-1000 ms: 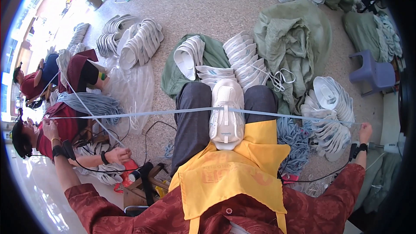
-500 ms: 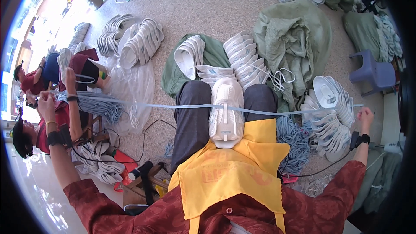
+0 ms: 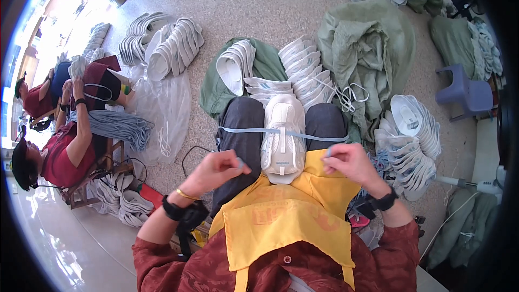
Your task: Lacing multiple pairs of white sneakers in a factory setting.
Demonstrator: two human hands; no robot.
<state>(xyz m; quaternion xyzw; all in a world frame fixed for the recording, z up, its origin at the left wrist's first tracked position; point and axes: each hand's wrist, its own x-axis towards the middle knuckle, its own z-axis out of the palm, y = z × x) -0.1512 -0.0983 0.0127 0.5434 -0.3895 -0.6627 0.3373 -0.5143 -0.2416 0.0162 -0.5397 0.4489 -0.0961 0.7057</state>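
Note:
A white sneaker (image 3: 283,135) rests toe-away between my knees, on my lap above a yellow apron (image 3: 281,221). A pale blue shoelace (image 3: 243,130) runs across the shoe's upper, through its eyelets, and hangs out to both sides. My left hand (image 3: 219,170) pinches the lace's left end close beside the shoe. My right hand (image 3: 351,162) pinches the right end at the same height. Both hands sit just below the shoe's sides, near my thighs.
Rows of white shoes (image 3: 303,70) lie ahead on a green cloth (image 3: 265,65), more stacks at right (image 3: 411,140) and far left (image 3: 173,48). Green sacks (image 3: 367,48) and a blue stool (image 3: 465,92) stand at right. Two seated people (image 3: 70,146) work at left beside a lace bundle (image 3: 116,127).
Both arms were spread wide, stretching the lace taut; now my hands have come in close to the shoe, and the lace ends are short loops at its sides.

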